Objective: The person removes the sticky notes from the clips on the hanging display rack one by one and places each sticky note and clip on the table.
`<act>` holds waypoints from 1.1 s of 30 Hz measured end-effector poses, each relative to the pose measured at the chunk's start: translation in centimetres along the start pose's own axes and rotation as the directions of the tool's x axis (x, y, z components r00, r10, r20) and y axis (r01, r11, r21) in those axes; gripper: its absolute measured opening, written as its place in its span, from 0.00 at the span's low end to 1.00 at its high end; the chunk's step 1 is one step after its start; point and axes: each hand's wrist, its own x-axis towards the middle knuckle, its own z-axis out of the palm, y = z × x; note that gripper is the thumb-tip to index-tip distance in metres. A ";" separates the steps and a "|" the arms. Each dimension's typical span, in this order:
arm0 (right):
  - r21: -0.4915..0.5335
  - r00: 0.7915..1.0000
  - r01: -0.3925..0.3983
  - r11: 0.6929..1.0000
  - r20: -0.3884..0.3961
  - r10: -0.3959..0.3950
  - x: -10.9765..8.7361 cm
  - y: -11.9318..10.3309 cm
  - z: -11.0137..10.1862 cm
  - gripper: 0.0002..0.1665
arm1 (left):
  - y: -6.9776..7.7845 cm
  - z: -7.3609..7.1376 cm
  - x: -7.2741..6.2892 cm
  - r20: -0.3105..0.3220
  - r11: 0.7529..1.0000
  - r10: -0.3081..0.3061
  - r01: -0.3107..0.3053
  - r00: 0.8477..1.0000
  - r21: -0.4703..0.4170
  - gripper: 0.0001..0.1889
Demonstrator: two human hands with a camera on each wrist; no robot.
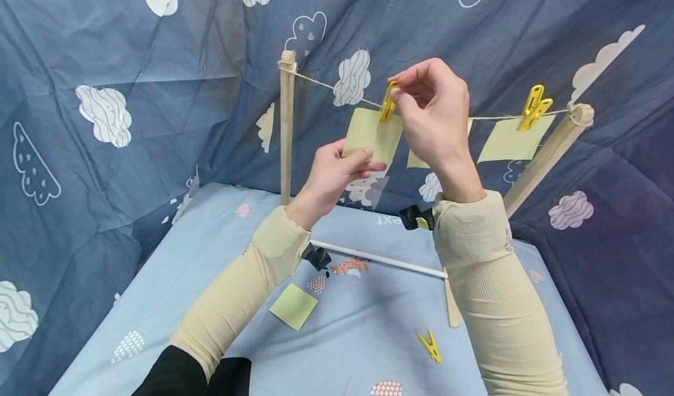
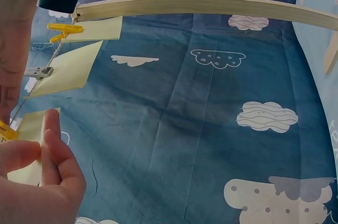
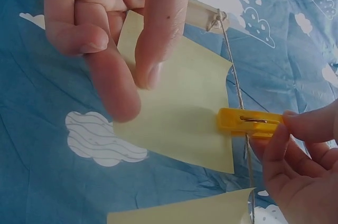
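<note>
My right hand pinches a yellow clothespin between thumb and fingers. The clothespin sits over the string at the top edge of a pale yellow paper note; in the right wrist view its jaws overlap the note's edge. Lower on the same note, my left hand holds it between thumb and fingers. Farther right along the string hangs another note under a grey clip. Beyond it, a third note hangs from a second yellow clothespin.
Wooden posts stand left and right, with the string tied between them. A white rod runs low across the front. On the light blue cloth lie a loose note and a yellow clothespin. Dark blue cloud-printed fabric hangs behind.
</note>
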 end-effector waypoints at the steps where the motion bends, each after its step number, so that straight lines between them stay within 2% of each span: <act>1: 0.002 1.000 0.001 1.000 -0.002 -0.001 0.0 0.0 0.0 0.03 | 0.0 0.0 0.0 -0.002 1.000 -0.002 0.002 1.000 0.002 0.14; 25: 0.077 0.990 0.044 0.996 -0.134 -0.034 1.0 0.0 0.5 0.09 | -0.2 -0.2 -0.3 -0.023 0.999 -0.026 0.027 0.999 0.020 0.13; 33: 0.121 0.985 0.044 0.992 -0.173 -0.022 0.9 -0.8 0.3 0.11 | -0.3 -0.4 -0.6 -0.019 0.999 -0.006 0.007 1.000 0.034 0.12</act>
